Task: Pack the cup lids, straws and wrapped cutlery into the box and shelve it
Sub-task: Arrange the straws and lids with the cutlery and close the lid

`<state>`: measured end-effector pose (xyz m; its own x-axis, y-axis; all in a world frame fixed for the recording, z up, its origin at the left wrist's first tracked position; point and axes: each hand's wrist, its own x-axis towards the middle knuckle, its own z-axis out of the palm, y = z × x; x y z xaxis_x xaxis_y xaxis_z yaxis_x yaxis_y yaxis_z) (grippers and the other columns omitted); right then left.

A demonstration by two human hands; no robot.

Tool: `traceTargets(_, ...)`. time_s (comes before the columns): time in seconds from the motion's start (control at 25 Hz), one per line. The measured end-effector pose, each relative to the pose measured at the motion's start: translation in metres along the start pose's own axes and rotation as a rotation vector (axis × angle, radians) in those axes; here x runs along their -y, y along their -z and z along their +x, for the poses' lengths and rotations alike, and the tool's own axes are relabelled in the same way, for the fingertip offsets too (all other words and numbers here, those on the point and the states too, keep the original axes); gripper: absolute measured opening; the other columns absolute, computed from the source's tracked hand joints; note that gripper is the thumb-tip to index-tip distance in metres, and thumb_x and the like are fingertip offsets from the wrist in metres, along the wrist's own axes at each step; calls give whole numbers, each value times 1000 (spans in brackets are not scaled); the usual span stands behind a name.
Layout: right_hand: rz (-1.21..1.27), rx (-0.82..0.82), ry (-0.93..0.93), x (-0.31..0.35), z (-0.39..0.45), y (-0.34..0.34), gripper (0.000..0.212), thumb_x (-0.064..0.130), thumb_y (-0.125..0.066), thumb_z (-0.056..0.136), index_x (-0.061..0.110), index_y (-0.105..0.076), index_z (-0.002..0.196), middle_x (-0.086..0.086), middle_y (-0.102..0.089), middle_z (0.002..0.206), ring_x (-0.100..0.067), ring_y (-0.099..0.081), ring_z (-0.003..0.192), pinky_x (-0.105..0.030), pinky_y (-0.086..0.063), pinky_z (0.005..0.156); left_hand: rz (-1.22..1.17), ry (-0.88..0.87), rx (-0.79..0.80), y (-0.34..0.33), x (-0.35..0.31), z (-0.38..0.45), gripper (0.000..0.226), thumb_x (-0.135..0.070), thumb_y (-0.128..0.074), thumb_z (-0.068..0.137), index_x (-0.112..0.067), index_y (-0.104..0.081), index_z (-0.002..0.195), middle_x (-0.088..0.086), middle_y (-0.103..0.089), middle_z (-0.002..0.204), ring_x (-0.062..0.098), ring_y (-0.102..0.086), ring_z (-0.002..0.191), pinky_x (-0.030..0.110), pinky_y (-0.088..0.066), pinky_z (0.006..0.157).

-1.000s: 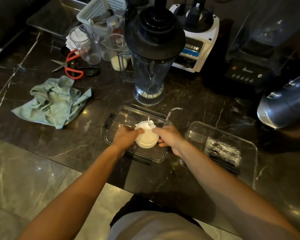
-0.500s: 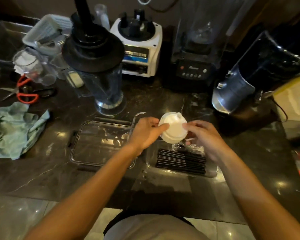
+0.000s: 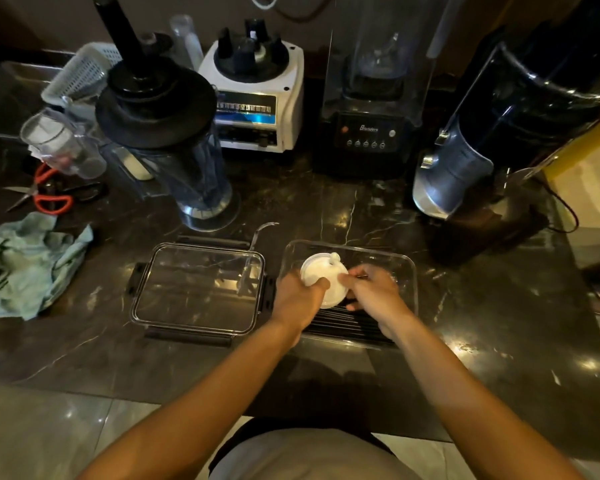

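Observation:
A clear plastic box (image 3: pixel 407 268) sits on the dark marble counter, right of centre. Black straws (image 3: pixel 343 323) lie along its near side. My left hand (image 3: pixel 297 301) and my right hand (image 3: pixel 374 292) both grip a stack of white cup lids (image 3: pixel 321 271), held low inside the box above the straws. The box's clear lid (image 3: pixel 198 289), with black clips, lies flat just left of the box. Wrapped cutlery is hidden behind my hands.
A blender jug with black top (image 3: pixel 174 147) stands behind the lid. A white blender base (image 3: pixel 257 95), a black blender (image 3: pixel 371 133) and a tilted steel machine (image 3: pixel 454 174) line the back. Red-handled scissors (image 3: pixel 45 195) and a green cloth (image 3: pixel 25 265) lie left.
Both hands carried the stack of lids from over the clear lid on the left rightward to the box, then lowered it into the box. The camera view also swung right.

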<state>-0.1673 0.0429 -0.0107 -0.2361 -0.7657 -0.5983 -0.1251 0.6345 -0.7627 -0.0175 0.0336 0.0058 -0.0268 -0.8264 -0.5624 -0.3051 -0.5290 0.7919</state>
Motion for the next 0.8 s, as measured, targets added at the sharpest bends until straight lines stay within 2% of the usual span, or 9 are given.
traceTargets(0.08, -3, 13, 16, 0, 6, -6, 15, 21, -67, 99, 10, -63, 109, -9, -70, 100, -17, -65, 86, -34, -58, 71, -27, 48, -45, -4, 3, 3, 45, -24, -71, 89, -13, -59, 131, 4, -65, 123, 18, -64, 106, 14, -48, 63)
traceTargets(0.16, -51, 11, 44, -2, 14, -12, 9, 21, -66, 100, 12, -65, 101, -13, -73, 100, -19, -68, 85, -36, -61, 72, -64, 72, -54, -8, 5, 5, 64, -33, -73, 80, -15, -53, 138, 6, -63, 130, 22, -62, 115, 28, -55, 82)
traceTargets(0.24, -120, -9, 81, -4, 19, -18, 12, 20, -65, 99, 10, -70, 95, -16, -75, 95, -22, -70, 80, -46, -62, 77, -57, 80, -66, -12, 7, 7, 84, -45, -71, 67, -18, -48, 142, 4, -59, 137, 24, -59, 123, 42, -54, 100)
traceTargets(0.28, -166, -30, 100, -5, 21, -20, 14, 21, -65, 97, 9, -72, 93, -16, -76, 90, -25, -72, 78, -51, -61, 79, -59, 89, -63, -15, 5, 6, 87, -44, -71, 67, -18, -44, 146, 4, -55, 141, 25, -57, 127, 45, -52, 104)
traceTargets(0.36, -270, -56, 141, -7, 26, -24, 15, 23, -65, 95, 12, -75, 90, -10, -76, 83, -28, -73, 78, -52, -60, 79, -30, 119, -37, -17, 0, 4, 85, -38, -71, 82, -14, -31, 154, 9, -43, 153, 28, -52, 134, 41, -49, 109)
traceTargets(0.44, -341, -59, 165, -7, 27, -27, 17, 23, -64, 96, 12, -76, 90, -9, -76, 83, -29, -72, 81, -47, -59, 77, 32, 145, 11, -20, 0, 5, 86, -35, -65, 96, -9, -15, 160, 14, -26, 162, 31, -44, 141, 36, -45, 111)
traceTargets(0.52, -382, -66, 168, -9, 28, -27, 19, 25, -63, 99, 12, -76, 94, -9, -75, 86, -29, -71, 84, -42, -55, 77, 62, 131, 41, -20, 4, 6, 88, -35, -60, 100, -8, -4, 162, 14, -14, 166, 32, -39, 145, 37, -42, 115)
traceTargets(0.64, -358, -75, 153, -13, 30, -28, 22, 27, -62, 100, 10, -76, 104, -7, -76, 96, -26, -71, 92, -43, -56, 84, 100, 60, 67, -22, 8, 2, 84, -37, -56, 102, -13, -4, 163, 14, -8, 168, 33, -37, 147, 41, -41, 118)
traceTargets(0.8, -320, -94, 163, -19, 30, -32, 19, 30, -66, 99, 13, -73, 103, -3, -75, 96, -22, -71, 92, -48, -56, 88, 184, 10, 93, -19, 12, 3, 76, -48, -48, 102, -18, -13, 162, 10, -7, 169, 35, -27, 153, 48, -39, 118)
